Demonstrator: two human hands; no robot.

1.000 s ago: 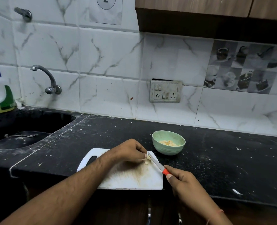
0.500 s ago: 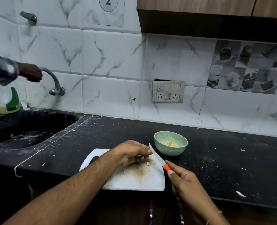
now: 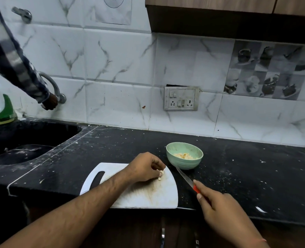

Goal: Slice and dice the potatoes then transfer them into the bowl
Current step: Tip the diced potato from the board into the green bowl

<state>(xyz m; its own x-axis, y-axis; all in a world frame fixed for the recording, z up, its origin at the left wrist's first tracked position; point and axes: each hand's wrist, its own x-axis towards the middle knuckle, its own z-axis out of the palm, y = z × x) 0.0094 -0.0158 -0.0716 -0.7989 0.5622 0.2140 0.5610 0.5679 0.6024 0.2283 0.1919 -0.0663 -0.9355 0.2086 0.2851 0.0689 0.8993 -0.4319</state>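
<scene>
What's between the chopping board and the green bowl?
In the head view, only the knife blade crosses the bare black counter between the white chopping board and the green bowl.

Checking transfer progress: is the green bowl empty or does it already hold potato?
Partly filled: the green bowl stands upright with a small heap of pale diced potato at its bottom, well below the rim.

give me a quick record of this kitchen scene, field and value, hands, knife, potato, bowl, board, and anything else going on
left hand: pinches small potato pieces at the cutting board's far right corner
right hand: holds the knife by its red handle, blade off the board, tip pointing towards the bowl
bowl: green, on the counter just beyond the board, diced potato inside
cutting board: white, stained, at the counter's front edge
other: a second person's hand in a checked sleeve is at the tap above the sink
</scene>
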